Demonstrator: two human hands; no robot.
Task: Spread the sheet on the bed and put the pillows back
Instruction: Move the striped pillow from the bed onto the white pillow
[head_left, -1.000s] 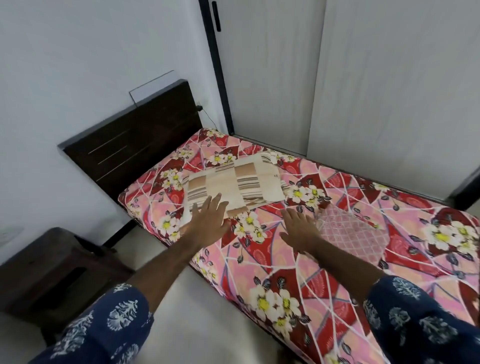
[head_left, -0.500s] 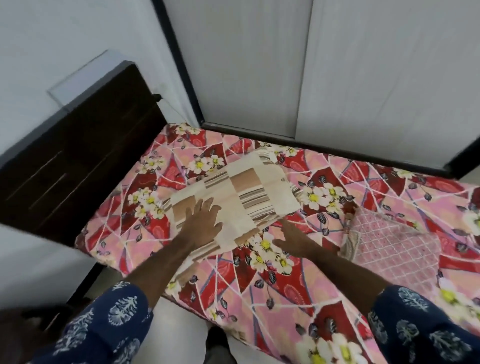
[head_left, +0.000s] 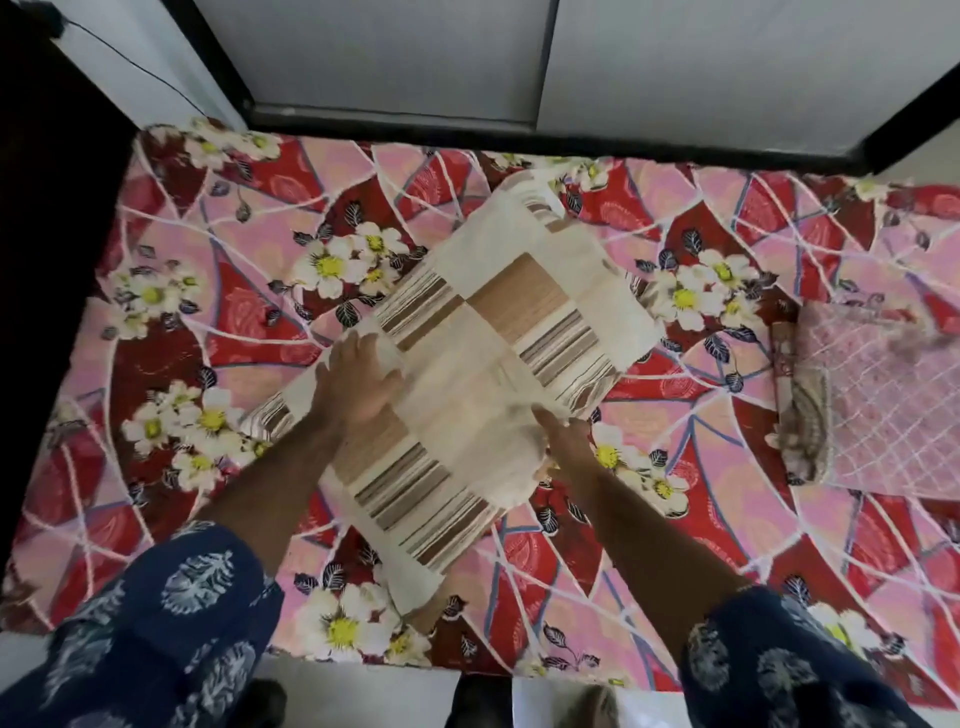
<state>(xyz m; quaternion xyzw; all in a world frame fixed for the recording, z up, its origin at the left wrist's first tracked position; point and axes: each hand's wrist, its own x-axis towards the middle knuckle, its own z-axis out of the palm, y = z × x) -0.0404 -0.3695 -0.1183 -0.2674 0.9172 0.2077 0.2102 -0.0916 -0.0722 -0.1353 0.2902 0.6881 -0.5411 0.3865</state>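
Note:
A red and pink floral sheet (head_left: 675, 525) lies spread over the whole mattress. A beige pillow with brown stripes (head_left: 498, 332) lies diagonally on the middle of it, one corner near the bed's front edge. My left hand (head_left: 358, 387) grips the pillow's left edge, fingers curled into the fabric. At the pillow's right side my right hand (head_left: 563, 447) pinches a bunched fold of the cover. A second pillow, pink with a white check pattern (head_left: 888, 410), lies flat at the right, apart from both hands.
A dark wooden headboard (head_left: 47, 218) stands along the left end of the bed. White wardrobe doors with a black frame (head_left: 395, 57) run behind the far side. A thin cable (head_left: 135, 62) hangs at the top left. Pale floor (head_left: 363, 691) shows below the front edge.
The view has tipped down over the bed. Both hands went from lying flat on the pillow and sheet to gripping the striped pillow, which has slid nearer the front edge.

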